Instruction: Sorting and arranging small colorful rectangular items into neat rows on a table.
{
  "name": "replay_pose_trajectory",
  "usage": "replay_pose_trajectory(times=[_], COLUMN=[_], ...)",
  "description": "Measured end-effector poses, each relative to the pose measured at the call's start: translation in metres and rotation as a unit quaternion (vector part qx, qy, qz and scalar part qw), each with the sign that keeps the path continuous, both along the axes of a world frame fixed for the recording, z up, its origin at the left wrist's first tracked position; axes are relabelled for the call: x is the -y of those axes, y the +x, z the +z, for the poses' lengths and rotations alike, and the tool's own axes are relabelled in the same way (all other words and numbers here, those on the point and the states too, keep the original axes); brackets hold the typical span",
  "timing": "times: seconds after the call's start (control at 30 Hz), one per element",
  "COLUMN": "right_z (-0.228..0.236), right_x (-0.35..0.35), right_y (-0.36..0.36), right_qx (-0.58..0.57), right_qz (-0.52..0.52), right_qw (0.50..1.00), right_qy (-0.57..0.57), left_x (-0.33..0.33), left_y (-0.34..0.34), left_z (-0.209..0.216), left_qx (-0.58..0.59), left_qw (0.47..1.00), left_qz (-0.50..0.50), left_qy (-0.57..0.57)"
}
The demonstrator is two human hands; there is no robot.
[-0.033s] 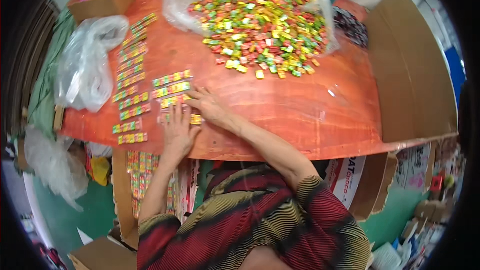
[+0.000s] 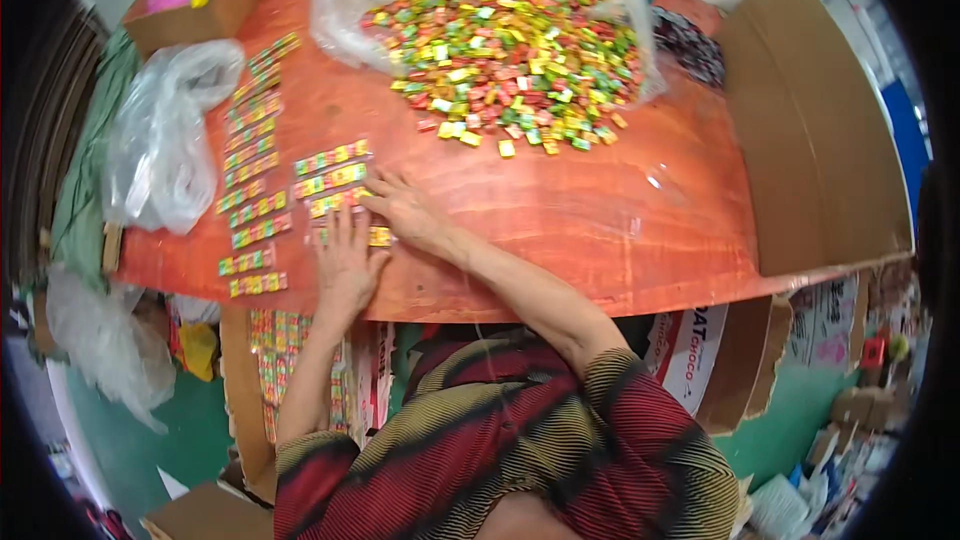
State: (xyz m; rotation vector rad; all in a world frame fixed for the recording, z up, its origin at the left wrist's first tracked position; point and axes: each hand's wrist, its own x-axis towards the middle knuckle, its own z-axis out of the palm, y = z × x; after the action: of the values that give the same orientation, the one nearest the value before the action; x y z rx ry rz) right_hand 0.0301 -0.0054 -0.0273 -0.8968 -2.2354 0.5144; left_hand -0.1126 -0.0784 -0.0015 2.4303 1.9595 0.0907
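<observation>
Flat, both hands (image 2: 375,235) press candy strips (image 2: 335,180).

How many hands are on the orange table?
2: the left hand lies flat on the candy rows near the front edge; the right hand rests just beside it, fingers touching those rows.

An orange-red table (image 2: 620,210) filled the view, a tall cardboard sheet (image 2: 810,120) flanking it at right; green floor (image 2: 130,440) and clear plastic bags (image 2: 160,150) lay leftward.
</observation>
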Motion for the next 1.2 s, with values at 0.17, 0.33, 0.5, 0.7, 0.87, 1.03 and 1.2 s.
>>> replay_pose_trajectory(times=[0.17,0.33,0.5,0.7,0.87,1.03,1.2], right_z=[0.027,0.032,0.026,0.020,0.020,0.047,0.044], right_x=[0.013,0.062,0.113,0.120,0.122,0.122,0.065], right_y=[0.036,0.156,0.207,0.142,0.121,0.126,0.161], right_qx=[0.012,0.064,0.192,0.203,0.131,0.102,0.102], right_qz=[-0.076,-0.255,-0.424,-0.336,-0.230,-0.197,-0.252], right_qw=[0.996,0.960,0.885,0.919,0.964,0.975,0.958], right_qy=[0.053,0.101,0.021,0.042,-0.006,-0.021,-0.090], left_x=[-0.032,-0.020,-0.057,-0.120,-0.113,-0.092,-0.074], left_y=[0.001,0.026,0.099,0.135,0.144,0.147,0.146], left_z=[-0.004,-0.002,-0.007,-0.026,-0.024,-0.020,0.005], left_qx=[0.011,0.049,0.180,0.215,0.250,0.282,0.290], left_qw=[0.999,0.987,0.968,0.967,0.946,0.926,0.934], left_qz=[0.051,0.011,-0.115,-0.070,-0.138,-0.225,-0.164], left_qy=[0.010,0.154,0.134,0.116,0.154,0.115,0.128])
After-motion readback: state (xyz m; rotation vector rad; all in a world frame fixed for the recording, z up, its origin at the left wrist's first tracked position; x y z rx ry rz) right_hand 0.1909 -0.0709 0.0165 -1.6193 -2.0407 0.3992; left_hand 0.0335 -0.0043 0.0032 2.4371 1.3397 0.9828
